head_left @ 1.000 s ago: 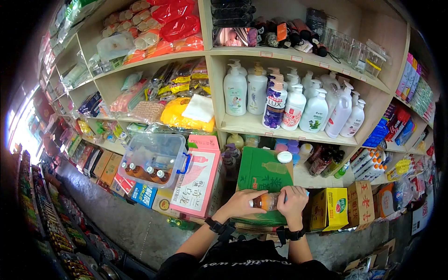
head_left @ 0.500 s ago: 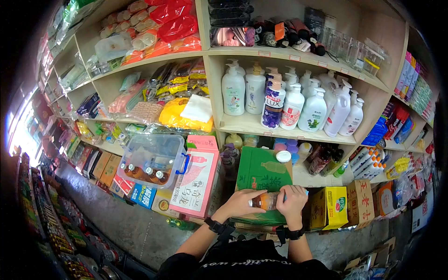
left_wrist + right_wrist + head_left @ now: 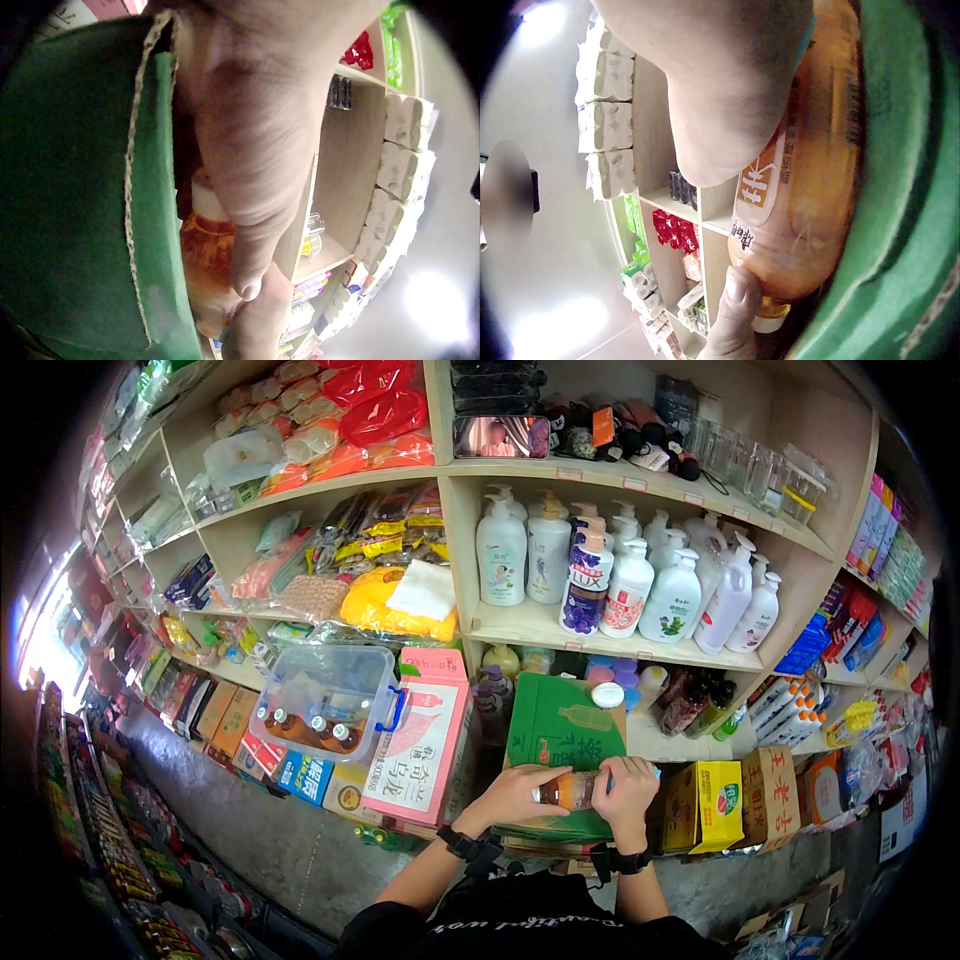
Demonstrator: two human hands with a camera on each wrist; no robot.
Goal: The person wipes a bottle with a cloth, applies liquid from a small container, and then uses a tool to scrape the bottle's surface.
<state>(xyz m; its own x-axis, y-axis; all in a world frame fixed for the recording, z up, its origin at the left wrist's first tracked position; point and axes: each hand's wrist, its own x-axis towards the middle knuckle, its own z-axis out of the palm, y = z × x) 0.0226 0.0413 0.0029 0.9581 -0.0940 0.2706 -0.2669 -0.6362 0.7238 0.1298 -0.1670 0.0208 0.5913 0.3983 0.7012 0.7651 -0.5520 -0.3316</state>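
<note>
A clear plastic drink bottle (image 3: 570, 792) with amber liquid lies on its side over the green carton (image 3: 540, 720). My left hand (image 3: 518, 794) grips its capped end, thumb along the near side. The white cap (image 3: 204, 196) shows beneath that hand in the left wrist view. Curled over the other end of the bottle is my right hand (image 3: 628, 792). In the right wrist view the bottle's label (image 3: 761, 180) is partly covered by the right hand, and the left thumb touches near the shoulder. A round white lid (image 3: 608, 695) sits at the carton's far end.
Left of the carton stands a pink and white box (image 3: 420, 745), beside a clear plastic bin (image 3: 335, 665) containing several brown bottles. Pump bottles (image 3: 587, 585) line the shelf ahead. A yellow box (image 3: 720, 805) is on the right.
</note>
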